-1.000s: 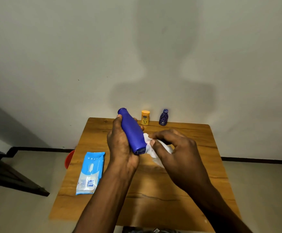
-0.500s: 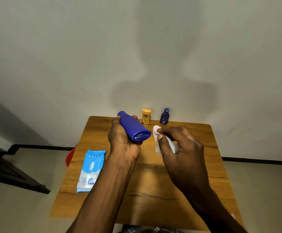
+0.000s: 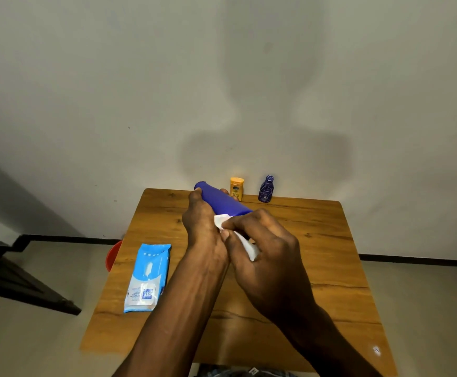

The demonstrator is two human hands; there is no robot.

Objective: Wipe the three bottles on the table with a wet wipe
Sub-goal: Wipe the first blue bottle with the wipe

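the tall blue plastic bottle (image 3: pixel 222 200) is off the wooden worktop (image 3: pixel 331 240), lying tilted in the air with its cap end toward the wall. the left hand (image 3: pixel 203 227) is wrapped round its body from the left, fingertips showing over the far side. the right hand (image 3: pixel 262 248) pinches a white wet wipe (image 3: pixel 223 221) and presses it against the bottle's near end. the small yellow bottle (image 3: pixel 236 187) and the small dark blue patterned bottle (image 3: pixel 266 189) stand upright at the worktop's far edge, near each other and apart from the hands. the blue-and-white wipes pack (image 3: pixel 147 278) lies flat to the left. the bottle looks stiff, smooth and probably light; once damp it may get slippery, so a firm grip round the mid-body seems the safest hold. the wipe is soft and limp and wants bunching under the fingertips.
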